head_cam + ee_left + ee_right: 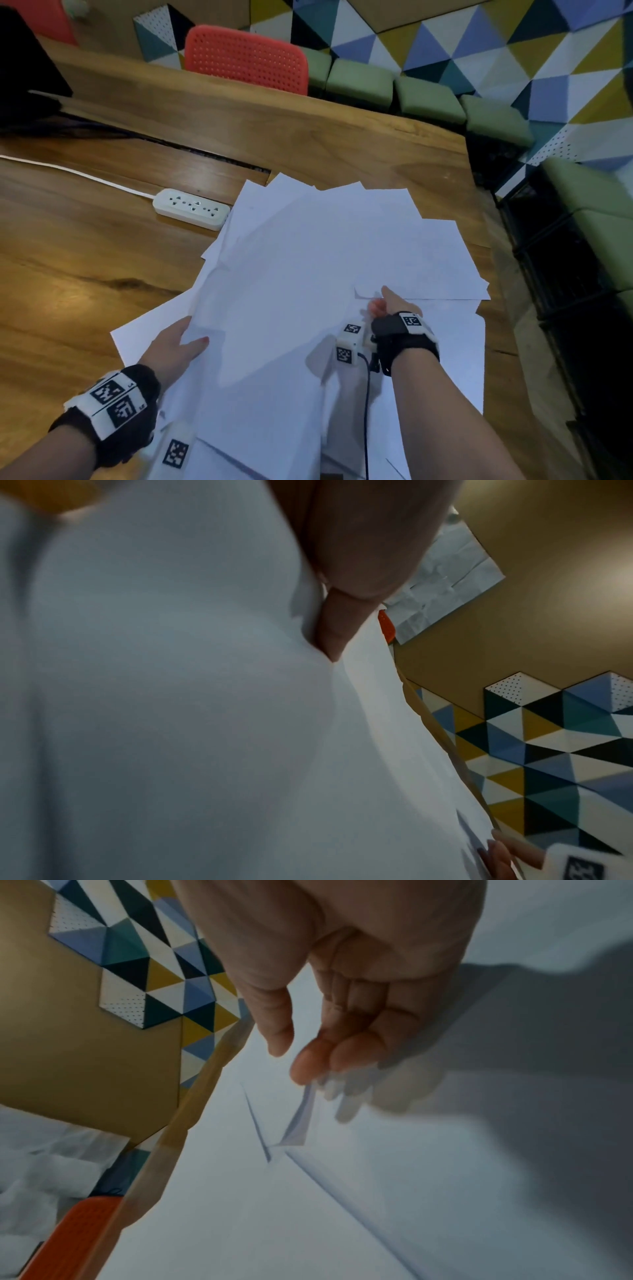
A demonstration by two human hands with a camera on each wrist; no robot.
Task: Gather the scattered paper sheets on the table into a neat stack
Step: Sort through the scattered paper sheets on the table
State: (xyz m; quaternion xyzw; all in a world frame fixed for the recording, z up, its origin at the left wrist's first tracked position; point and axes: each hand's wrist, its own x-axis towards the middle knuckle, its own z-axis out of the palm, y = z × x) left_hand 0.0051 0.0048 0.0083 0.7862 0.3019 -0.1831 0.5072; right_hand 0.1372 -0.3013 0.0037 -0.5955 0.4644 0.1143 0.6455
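Wooden table (102,260) of glossy, grained planks carries the paper sheets (308,260); the sheets are white, thin and rectangular, fanned in an overlapping pile at the table's near right part, their far corners splayed toward the far edge and long axes running roughly near-to-far at differing angles. Left hand (174,346) grips the pile's left margin, thumb on top, fingers hidden beneath; the left wrist view shows a sheet bowed against the palm. Right hand (387,303) sits on the pile's right part; the right wrist view shows its curled fingertips (308,1066) pinching one lifted sheet corner (301,1123), thumb just apart. White power strip (191,208) lies just beside the pile's far left corner, cable trailing left. Red perforated chair (246,58) and green cushioned stools (359,82) stand beyond the table; geometric triangular wall panels (479,44) lie behind.
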